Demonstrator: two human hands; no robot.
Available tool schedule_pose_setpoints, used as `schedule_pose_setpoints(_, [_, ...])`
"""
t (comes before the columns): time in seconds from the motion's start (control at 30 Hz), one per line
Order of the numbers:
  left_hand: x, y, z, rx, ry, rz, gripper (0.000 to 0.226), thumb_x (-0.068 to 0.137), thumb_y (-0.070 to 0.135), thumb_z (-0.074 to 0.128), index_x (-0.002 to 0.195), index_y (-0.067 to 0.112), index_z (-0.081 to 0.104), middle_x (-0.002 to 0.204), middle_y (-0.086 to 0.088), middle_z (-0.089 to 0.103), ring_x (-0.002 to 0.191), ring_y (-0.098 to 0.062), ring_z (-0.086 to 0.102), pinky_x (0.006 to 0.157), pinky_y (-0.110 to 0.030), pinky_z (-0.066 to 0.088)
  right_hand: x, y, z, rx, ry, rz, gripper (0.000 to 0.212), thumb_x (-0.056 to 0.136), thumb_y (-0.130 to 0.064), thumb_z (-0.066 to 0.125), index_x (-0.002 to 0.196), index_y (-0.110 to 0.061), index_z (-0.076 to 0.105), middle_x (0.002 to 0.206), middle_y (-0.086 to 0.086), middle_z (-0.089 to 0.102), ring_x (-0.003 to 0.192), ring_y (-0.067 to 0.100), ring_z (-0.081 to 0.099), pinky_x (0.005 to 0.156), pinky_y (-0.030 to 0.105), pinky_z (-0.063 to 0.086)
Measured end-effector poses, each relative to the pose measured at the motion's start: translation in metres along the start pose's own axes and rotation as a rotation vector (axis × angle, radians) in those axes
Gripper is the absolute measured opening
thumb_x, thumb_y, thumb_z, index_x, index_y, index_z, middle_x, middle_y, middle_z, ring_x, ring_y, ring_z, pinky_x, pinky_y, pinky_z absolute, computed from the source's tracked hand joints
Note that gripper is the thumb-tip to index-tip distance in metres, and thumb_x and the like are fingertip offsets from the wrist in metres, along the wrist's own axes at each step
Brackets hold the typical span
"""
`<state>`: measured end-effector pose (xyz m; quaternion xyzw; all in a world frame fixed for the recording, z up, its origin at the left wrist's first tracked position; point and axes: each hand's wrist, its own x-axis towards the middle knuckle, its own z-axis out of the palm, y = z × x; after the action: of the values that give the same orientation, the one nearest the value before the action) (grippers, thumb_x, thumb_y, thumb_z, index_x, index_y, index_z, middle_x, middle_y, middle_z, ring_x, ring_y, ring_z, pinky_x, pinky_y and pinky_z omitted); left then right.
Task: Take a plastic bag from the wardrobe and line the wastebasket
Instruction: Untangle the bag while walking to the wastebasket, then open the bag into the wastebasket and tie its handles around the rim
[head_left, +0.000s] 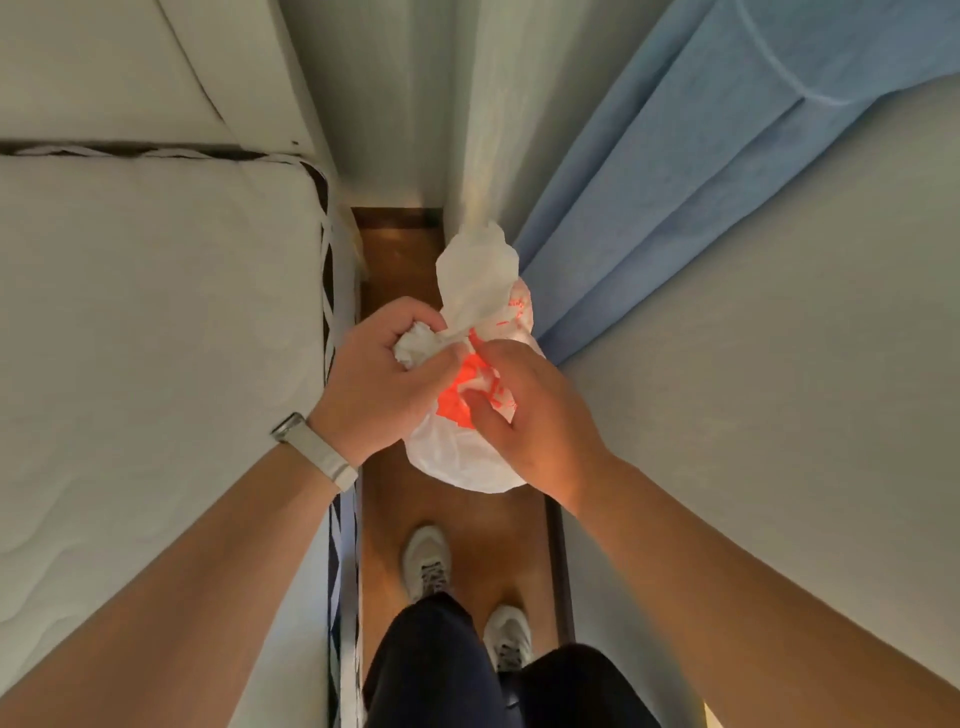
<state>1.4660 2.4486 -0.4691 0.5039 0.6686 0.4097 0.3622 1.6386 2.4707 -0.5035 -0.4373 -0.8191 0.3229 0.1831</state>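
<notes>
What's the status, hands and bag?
Left hand and right hand both gripping crumpled plastic bag. Wastebasket not in view. Narrow floor gap ahead clear.

We find red-orange print on the white plastic bag (470, 457) — a solid blotch and thin lettering along its crumpled side — but we cannot read a single word, number or brand there.

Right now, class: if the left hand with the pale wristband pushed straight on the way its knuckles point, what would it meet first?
Probably the crumpled white plastic bag with orange print that the left hand already grips; beyond it, the blue curtain, though depth is unclear.
</notes>
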Motion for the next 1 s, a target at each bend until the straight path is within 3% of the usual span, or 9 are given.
schedule_pose_setpoints(0.2, [0.025, -0.106, 0.054, 0.047, -0.03, 0.042, 0.015, 0.085, 0.02, 0.073, 0.088, 0.026, 0.059, 0.075, 0.019, 0.057, 0.073, 0.002, 0.058, 0.059, -0.004, 0.042, 0.015, 0.09, 0.082, 0.001, -0.006, 0.032, 0.037, 0.096, -0.027, 0.064, 0.13, -0.016, 0.056, 0.114, -0.003, 0.065, 0.101, 0.009, 0.058, 0.083, 0.017, 0.04])
schedule_pose_setpoints(0.37, [0.037, -0.177, 0.086, 0.052, -0.136, 0.112, 0.015, 0.085, 0.022, 0.073, 0.089, 0.025, 0.059, 0.078, 0.013, 0.059, 0.073, 0.001, 0.059, 0.06, -0.006, 0.043, 0.019, 0.15, 0.149, 0.116, 0.002, 0.092, 0.027, 0.095, -0.033, 0.064, 0.12, -0.022, 0.059, 0.109, -0.014, 0.062, 0.098, 0.003, 0.056, 0.08, 0.017, 0.046])
schedule_pose_setpoints(0.5, [0.042, -0.216, 0.103, 0.056, -0.138, 0.149, 0.014, 0.085, 0.021, 0.073, 0.087, 0.026, 0.06, 0.08, 0.01, 0.061, 0.074, -0.002, 0.061, 0.059, -0.008, 0.045, 0.02, 0.183, 0.186, 0.147, 0.039, 0.08, 0.018, 0.093, -0.039, 0.063, 0.108, -0.033, 0.055, 0.098, -0.024, 0.055, 0.094, -0.001, 0.055, 0.074, 0.012, 0.042])
schedule_pose_setpoints(0.6, [0.045, -0.23, 0.111, 0.029, -0.144, 0.153, 0.016, 0.085, 0.019, 0.073, 0.085, 0.027, 0.06, 0.08, 0.008, 0.063, 0.074, -0.002, 0.063, 0.06, -0.011, 0.048, 0.017, 0.2, 0.205, 0.14, 0.112, 0.026, 0.014, 0.092, -0.039, 0.06, 0.103, -0.035, 0.053, 0.092, -0.024, 0.052, 0.092, -0.001, 0.054, 0.074, 0.012, 0.04])
schedule_pose_setpoints(0.8, [0.035, -0.231, 0.115, 0.031, -0.218, 0.254, 0.014, 0.081, 0.024, 0.075, 0.082, 0.028, 0.062, 0.078, 0.007, 0.063, 0.07, -0.001, 0.06, 0.062, -0.016, 0.05, 0.001, 0.207, 0.217, 0.183, 0.269, -0.049, 0.023, 0.092, -0.035, 0.064, 0.111, -0.023, 0.059, 0.105, -0.015, 0.058, 0.098, 0.004, 0.056, 0.083, 0.022, 0.049])
schedule_pose_setpoints(1.0, [0.023, -0.233, 0.116, 0.029, -0.281, 0.214, 0.008, 0.075, 0.03, 0.069, 0.079, 0.028, 0.062, 0.078, 0.009, 0.061, 0.07, -0.003, 0.058, 0.062, -0.018, 0.049, -0.031, 0.206, 0.23, 0.213, 0.325, -0.049, 0.026, 0.093, -0.037, 0.057, 0.112, -0.02, 0.062, 0.112, -0.011, 0.062, 0.1, 0.006, 0.057, 0.088, 0.025, 0.049])
